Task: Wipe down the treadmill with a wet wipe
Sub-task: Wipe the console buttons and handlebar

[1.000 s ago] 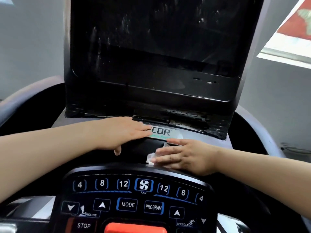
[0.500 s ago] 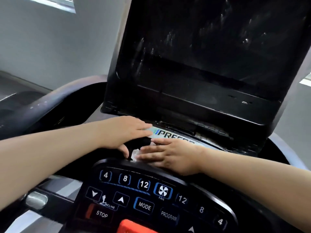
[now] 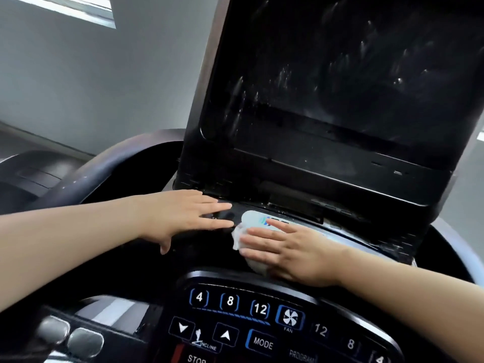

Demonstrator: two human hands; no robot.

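Head view: a person's right hand [image 3: 296,251] presses a white wet wipe [image 3: 239,238] flat, fingers straight and slightly spread, against the black ledge of a treadmill console [image 3: 204,260], just below the streaked dark screen [image 3: 340,74]. Most of the wipe is hidden beneath the palm; only its crumpled edges show. The left hand [image 3: 183,214] rests just beside it, fingers straight and a little apart, touching the ledge. A silver brand plate [image 3: 255,220] is largely covered. The button panel [image 3: 262,323] is cut off at the bottom edge.
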